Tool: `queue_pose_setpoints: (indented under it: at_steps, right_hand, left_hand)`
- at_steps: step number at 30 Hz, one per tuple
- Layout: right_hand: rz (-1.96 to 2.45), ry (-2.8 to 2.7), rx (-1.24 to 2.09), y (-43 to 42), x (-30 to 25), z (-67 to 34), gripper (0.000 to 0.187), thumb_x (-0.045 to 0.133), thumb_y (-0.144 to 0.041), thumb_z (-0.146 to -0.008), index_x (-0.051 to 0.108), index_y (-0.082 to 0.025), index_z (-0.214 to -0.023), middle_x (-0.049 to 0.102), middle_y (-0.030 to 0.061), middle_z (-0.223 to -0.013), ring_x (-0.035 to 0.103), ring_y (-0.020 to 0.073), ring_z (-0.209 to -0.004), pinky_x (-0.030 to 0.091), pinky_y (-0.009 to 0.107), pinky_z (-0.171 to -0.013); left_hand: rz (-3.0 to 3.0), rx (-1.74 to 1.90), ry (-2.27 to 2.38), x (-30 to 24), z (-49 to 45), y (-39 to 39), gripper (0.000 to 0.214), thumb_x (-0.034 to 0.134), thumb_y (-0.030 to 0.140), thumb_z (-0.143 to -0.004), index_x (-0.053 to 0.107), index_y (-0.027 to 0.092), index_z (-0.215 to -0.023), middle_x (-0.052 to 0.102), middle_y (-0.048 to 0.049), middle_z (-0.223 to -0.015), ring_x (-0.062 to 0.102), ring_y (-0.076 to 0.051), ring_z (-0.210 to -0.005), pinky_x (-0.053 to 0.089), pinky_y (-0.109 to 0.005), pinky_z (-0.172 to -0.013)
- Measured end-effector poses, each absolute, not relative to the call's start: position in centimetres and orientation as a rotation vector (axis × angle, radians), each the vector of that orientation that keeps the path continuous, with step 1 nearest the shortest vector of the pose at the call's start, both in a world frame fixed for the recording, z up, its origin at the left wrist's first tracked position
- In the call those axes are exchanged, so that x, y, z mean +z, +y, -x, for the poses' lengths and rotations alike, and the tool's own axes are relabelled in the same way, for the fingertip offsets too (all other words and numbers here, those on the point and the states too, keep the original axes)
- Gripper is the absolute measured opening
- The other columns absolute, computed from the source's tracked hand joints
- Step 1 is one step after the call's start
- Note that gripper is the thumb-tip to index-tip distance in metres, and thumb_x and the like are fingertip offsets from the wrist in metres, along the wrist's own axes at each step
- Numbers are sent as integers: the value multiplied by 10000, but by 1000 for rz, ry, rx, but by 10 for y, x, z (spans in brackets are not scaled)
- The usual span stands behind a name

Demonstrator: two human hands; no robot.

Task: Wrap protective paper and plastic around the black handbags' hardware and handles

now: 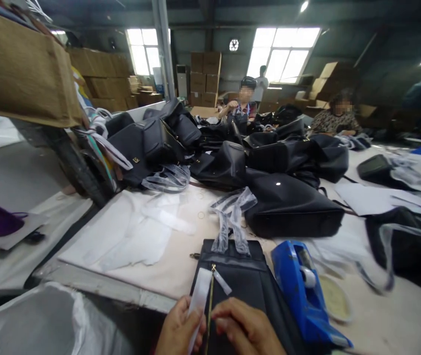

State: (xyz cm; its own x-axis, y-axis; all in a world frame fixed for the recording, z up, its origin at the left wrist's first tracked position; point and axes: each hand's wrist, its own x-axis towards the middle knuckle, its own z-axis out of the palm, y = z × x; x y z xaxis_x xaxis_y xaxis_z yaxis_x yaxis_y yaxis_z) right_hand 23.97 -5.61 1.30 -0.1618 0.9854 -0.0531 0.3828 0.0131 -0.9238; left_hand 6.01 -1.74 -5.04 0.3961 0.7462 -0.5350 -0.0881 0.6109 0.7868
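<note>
The left hand [181, 320] pinched a white strip [200, 288] over the black bag [245, 281] at the tabletop's [179, 266] near edge. The right hand [249, 323] curled by the brass zipper [210, 301], grip unclear. Strip placement seemed underway, probably calling for careful alignment.

You are facing low sheen, gloss and matt together.
Before you, the bag [245, 278] is showing a smooth, leather-like face, its zip [211, 292] glinting like brassy metal; the strip [200, 291] is looking smooth and semi-clear, like plastic. Crinkled clear film [233, 217] is shining, the dispenser [285, 268] is wearing a scuffed blue finish, and the cartons [206, 74] are looking matt, like cardboard.
</note>
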Motion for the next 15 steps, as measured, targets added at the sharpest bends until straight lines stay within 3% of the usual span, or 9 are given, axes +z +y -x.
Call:
queue_pose_setpoints:
  at_steps: [3, 6, 15]
  right_hand:
    - [1421, -1707, 1100, -39, 4, -223, 205, 465, -174, -900, 665, -217, -904, 689, 20, -824, 637, 154, -785, 450, 217, -721]
    - [1477, -1783, 1065, -36, -3, -219, 193, 481, -130, -875, 654, -216, -865, 671, 8, -800, 630, 142, -755, 436, 203, -691]
    - [1632, -2054, 864, -34, -6, -216, 176, 465, -166, -898, 623, -243, -885, 665, 24, -846, 641, 151, -723, 406, 207, -616]
  left_hand:
    - [-766, 613, 982, -49, -58, -17, 541, 711, 630, -685, 542, 156, -883, 580, 37, -591, 434, -57, -422, 308, -178, -431]
    - [-786, 611, 957, -50, -57, -16, 517, 698, 612, -704, 541, 158, -894, 572, 37, -598, 441, -67, -442, 315, -189, -450]
    - [-828, 562, 931, -47, -55, -16, 410, 640, 542, -781, 526, 171, -914, 569, 23, -656, 461, -92, -499, 325, -214, -484]
